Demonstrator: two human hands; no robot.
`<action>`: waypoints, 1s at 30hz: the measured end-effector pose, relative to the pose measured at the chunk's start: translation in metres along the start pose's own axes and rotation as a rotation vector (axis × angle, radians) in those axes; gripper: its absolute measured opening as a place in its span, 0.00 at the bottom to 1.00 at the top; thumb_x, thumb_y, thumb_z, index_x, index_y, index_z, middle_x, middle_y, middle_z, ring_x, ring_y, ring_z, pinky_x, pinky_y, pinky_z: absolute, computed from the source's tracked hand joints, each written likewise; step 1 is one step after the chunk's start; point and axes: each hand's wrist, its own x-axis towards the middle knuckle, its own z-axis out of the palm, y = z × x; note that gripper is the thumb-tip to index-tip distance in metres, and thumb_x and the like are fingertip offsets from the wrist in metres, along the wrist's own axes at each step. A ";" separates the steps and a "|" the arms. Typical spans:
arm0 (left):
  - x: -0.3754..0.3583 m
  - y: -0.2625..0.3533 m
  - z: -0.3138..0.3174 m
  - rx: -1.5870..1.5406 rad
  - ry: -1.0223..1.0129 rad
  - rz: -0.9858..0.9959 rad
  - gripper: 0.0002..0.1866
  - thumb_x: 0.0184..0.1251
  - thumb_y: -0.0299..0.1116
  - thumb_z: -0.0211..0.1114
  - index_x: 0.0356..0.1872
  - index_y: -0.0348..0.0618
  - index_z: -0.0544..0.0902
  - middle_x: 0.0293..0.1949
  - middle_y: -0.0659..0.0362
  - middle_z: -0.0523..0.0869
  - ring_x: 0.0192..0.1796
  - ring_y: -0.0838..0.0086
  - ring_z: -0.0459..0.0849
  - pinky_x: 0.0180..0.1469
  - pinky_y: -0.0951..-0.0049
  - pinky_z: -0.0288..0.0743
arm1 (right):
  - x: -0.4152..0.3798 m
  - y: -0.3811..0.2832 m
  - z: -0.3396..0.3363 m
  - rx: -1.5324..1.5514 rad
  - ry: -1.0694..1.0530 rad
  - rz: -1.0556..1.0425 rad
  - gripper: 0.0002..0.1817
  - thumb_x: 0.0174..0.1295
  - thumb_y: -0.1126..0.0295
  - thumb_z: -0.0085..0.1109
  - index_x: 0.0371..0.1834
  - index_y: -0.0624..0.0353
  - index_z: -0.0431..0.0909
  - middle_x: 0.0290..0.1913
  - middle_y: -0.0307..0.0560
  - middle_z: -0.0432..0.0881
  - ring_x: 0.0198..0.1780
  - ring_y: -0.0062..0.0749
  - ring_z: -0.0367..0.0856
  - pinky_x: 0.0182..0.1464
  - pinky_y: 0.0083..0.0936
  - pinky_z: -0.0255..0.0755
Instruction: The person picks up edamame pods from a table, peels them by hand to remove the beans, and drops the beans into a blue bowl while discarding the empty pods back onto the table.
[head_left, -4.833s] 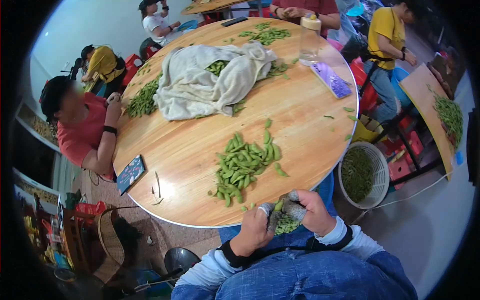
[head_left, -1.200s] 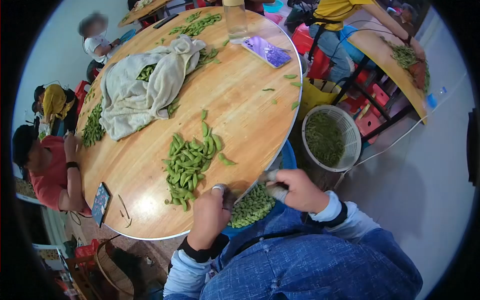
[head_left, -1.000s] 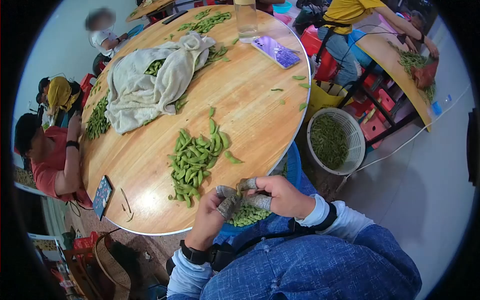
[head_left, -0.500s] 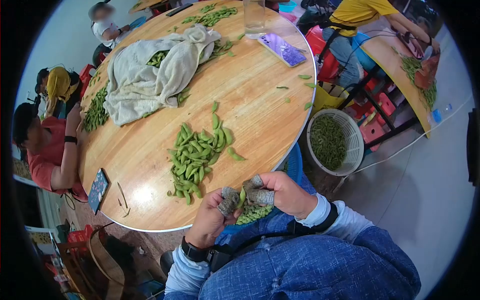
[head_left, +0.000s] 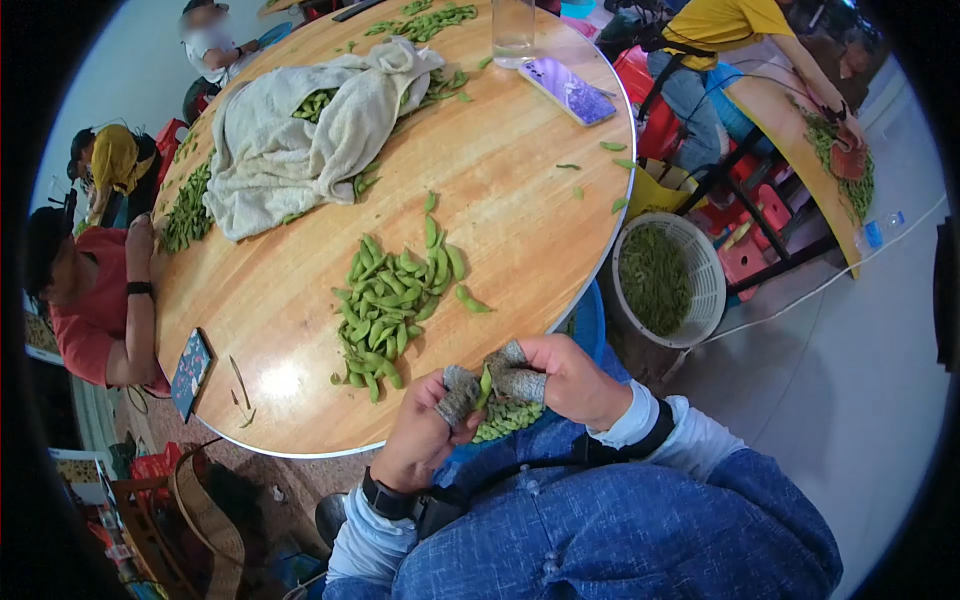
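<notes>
Between my two hands, just off the near table edge, is a green pod (head_left: pixel 485 386). My left hand (head_left: pixel 432 420), with grey wraps on its fingertips, pinches the pod's lower side. My right hand (head_left: pixel 558 380), wrapped the same way, closes on it from the other side. Below them, shelled green beans (head_left: pixel 508 420) lie in a blue basin (head_left: pixel 590 322), partly hidden by my hands. A heap of green pods (head_left: pixel 385 305) rests on the round wooden table (head_left: pixel 520 220) in front of my hands.
A pale cloth (head_left: pixel 300 150) partly covers pods on the table. A purple phone (head_left: pixel 568 90), a clear container (head_left: pixel 513 35) and a dark patterned phone (head_left: pixel 191 374) lie around it. A white basket (head_left: pixel 708 290) of pods stands at right. Other people sit at left and upper right.
My hands keep nearly the same pinch on the pod. The view has shifted slightly. At upper right, the co-worker's arm has moved lower over the pods on the other table.
</notes>
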 end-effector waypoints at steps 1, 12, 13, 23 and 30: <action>-0.001 -0.001 0.000 -0.007 -0.006 0.012 0.02 0.60 0.29 0.55 0.32 0.42 0.74 0.17 0.62 0.71 0.16 0.83 0.63 0.16 0.84 0.52 | 0.000 0.002 0.000 -0.010 0.000 -0.009 0.05 0.57 0.79 0.51 0.36 0.65 0.74 0.32 0.34 0.76 0.36 0.13 0.69 0.40 0.15 0.66; -0.003 -0.004 0.010 0.980 0.202 0.573 0.08 0.54 0.26 0.61 0.33 0.36 0.73 0.22 0.55 0.77 0.23 0.65 0.76 0.25 0.71 0.68 | 0.003 -0.002 0.005 -0.192 0.140 -0.151 0.05 0.55 0.78 0.52 0.34 0.66 0.75 0.30 0.35 0.77 0.34 0.13 0.69 0.37 0.16 0.67; -0.002 -0.004 0.012 1.215 0.247 0.674 0.09 0.52 0.26 0.62 0.33 0.35 0.73 0.22 0.52 0.77 0.24 0.60 0.78 0.26 0.68 0.70 | 0.003 -0.002 0.005 -0.224 0.121 -0.133 0.05 0.56 0.78 0.52 0.34 0.66 0.75 0.30 0.35 0.77 0.34 0.13 0.69 0.38 0.16 0.67; -0.001 -0.019 -0.001 0.647 0.118 0.580 0.05 0.61 0.29 0.55 0.31 0.38 0.74 0.21 0.59 0.76 0.21 0.74 0.73 0.22 0.77 0.65 | 0.005 0.009 0.001 0.042 -0.041 -0.119 0.07 0.59 0.77 0.50 0.39 0.66 0.75 0.35 0.36 0.78 0.38 0.16 0.73 0.43 0.17 0.68; -0.004 -0.010 -0.006 0.055 -0.022 0.232 0.09 0.65 0.35 0.53 0.31 0.39 0.75 0.22 0.66 0.74 0.23 0.84 0.68 0.25 0.85 0.62 | 0.011 0.012 -0.003 -0.013 -0.113 -0.129 0.06 0.58 0.76 0.52 0.36 0.67 0.74 0.32 0.37 0.78 0.36 0.16 0.72 0.41 0.18 0.68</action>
